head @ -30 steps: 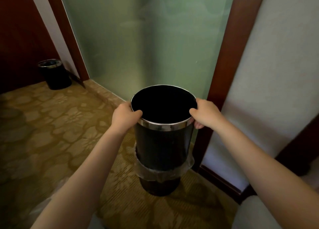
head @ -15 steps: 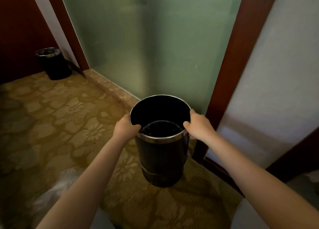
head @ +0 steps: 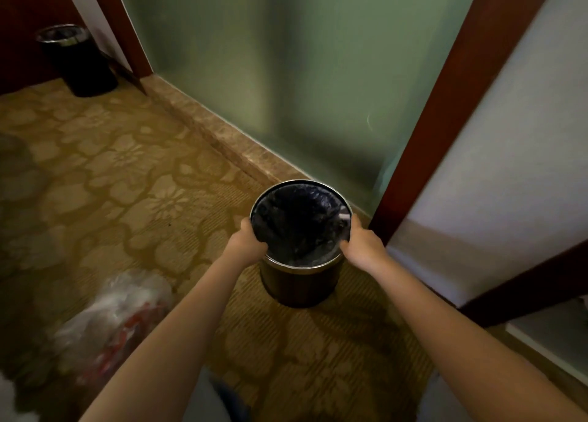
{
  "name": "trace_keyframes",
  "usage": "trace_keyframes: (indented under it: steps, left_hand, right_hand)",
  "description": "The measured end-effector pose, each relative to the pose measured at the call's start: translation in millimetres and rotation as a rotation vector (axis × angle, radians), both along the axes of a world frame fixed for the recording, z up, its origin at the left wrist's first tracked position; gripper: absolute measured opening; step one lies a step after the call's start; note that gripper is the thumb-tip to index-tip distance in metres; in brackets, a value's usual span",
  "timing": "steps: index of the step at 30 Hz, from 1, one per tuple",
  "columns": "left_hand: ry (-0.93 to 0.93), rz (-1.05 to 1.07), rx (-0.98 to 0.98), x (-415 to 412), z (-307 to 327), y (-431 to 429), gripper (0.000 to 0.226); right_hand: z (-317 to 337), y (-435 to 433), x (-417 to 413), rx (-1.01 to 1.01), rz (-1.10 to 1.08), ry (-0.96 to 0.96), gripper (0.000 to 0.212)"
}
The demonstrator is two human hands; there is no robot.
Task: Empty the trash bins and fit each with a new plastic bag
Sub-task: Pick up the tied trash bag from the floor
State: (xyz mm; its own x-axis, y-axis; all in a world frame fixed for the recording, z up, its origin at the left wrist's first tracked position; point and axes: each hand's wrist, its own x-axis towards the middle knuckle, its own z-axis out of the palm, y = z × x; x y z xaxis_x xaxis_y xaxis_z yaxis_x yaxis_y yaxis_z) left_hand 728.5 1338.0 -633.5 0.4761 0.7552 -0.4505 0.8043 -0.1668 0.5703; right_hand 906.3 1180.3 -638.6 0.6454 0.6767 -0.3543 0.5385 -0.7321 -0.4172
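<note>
A black round trash bin with a silver rim stands on the patterned carpet by the frosted glass wall. A thin clear plastic bag lines its inside. My left hand grips the rim on the left side, thumb inside. My right hand grips the rim on the right side. A second black bin with a silver rim stands far back left against the dark wood wall. A filled, crumpled clear trash bag with red bits inside lies on the carpet at the lower left.
A stone sill runs along the foot of the glass wall. A dark wood door frame stands just right of the bin, with a pale wall panel beyond it. Open carpet spreads to the left.
The black outer sleeve, held high over the bagged inner bucket, has come down over it to the floor. Both hands went down with the rim, and the bag lining now shows inside.
</note>
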Motion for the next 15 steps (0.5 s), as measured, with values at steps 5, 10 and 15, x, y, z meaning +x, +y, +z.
trace_keyframes:
  steps: [5, 10, 15]
  left_hand:
    - [-0.050, -0.001, -0.032, -2, -7, 6, 0.062]
    - [-0.081, 0.175, 0.106, -40, -5, 29, 0.060]
    - [0.028, 0.276, 0.196, -124, -16, 63, 0.045]
  right_hand:
    - [16, 6, -10, 0.018, 0.103, -0.290, 0.045]
    - [40, 48, -51, 0.120, 0.340, -0.222, 0.033]
    - [35, 99, -109, 0.087, 0.625, -0.004, 0.028]
